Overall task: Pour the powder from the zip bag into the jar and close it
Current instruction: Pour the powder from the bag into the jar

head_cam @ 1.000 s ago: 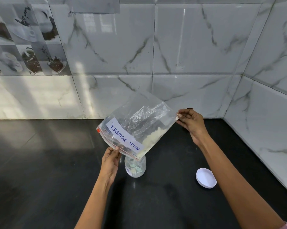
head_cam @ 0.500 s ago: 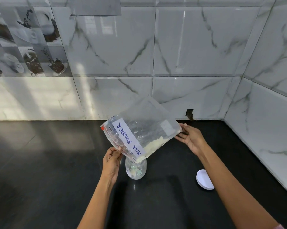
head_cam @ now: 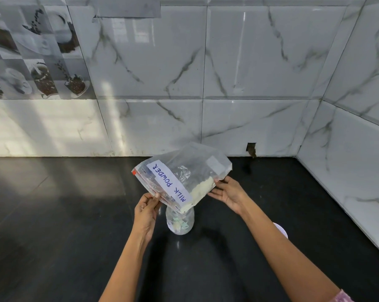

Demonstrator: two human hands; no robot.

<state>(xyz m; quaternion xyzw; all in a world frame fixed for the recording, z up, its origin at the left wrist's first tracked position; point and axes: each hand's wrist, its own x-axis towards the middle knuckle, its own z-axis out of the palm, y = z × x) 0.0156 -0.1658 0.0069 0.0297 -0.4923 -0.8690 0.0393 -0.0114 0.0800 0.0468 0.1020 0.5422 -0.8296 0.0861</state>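
A clear zip bag (head_cam: 184, 171) with a white "MILK POWDER" label hangs tilted over a small clear jar (head_cam: 179, 223) on the black counter. Pale powder (head_cam: 200, 190) lies along the bag's lower edge, and the lowest corner sits right at the jar's mouth. My left hand (head_cam: 146, 211) pinches the bag's zip edge on the left. My right hand (head_cam: 228, 192) holds the bag's bottom edge from below on the right. The jar's white lid (head_cam: 281, 229) lies on the counter to the right, partly hidden behind my right forearm.
The black counter (head_cam: 64, 214) meets marble-tiled walls behind and on the right, forming a corner at the back right. A small dark notch (head_cam: 251, 149) shows in the back wall near the counter.
My right hand has dropped lower and shifted from the bag's upper corner to its bottom edge. The bag has tilted flatter and come down closer to the jar mouth.
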